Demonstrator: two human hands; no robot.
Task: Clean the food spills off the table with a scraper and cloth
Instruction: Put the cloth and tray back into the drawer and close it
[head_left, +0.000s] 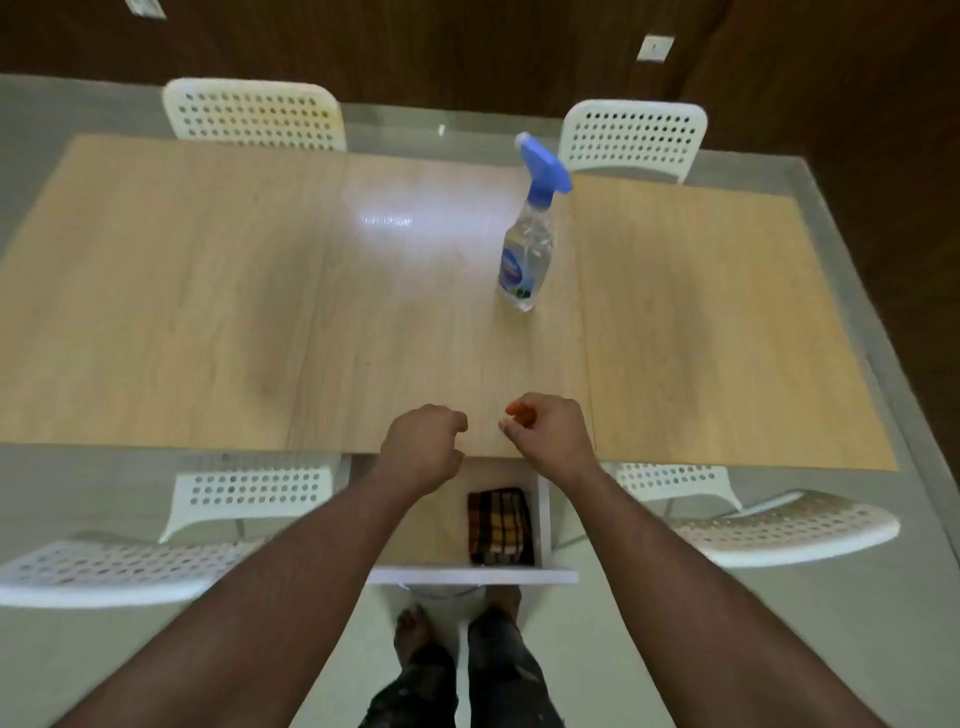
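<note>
Both bare forearms reach forward over the near edge of the light wooden table (208, 312). The left hand (423, 447) has its fingers curled into a loose fist with nothing seen inside it. The right hand (550, 431) is curled too, and a small orange thing (518, 410) shows at its fingertips; blur hides what that is and how it is held. The two hands sit close together, knuckles toward each other, with a narrow strip of tabletop between them. Well beyond the right fingers, farther across the table, stands an upright clear plastic spray bottle with a blue trigger head (527, 244). Below the wrists, nearer the person than the fingers, a folded brown, orange and black checked cloth (500, 526) lies in an open white drawer (472, 576) under the table edge. White perforated plastic chairs (254, 115) stand around the table.
</note>
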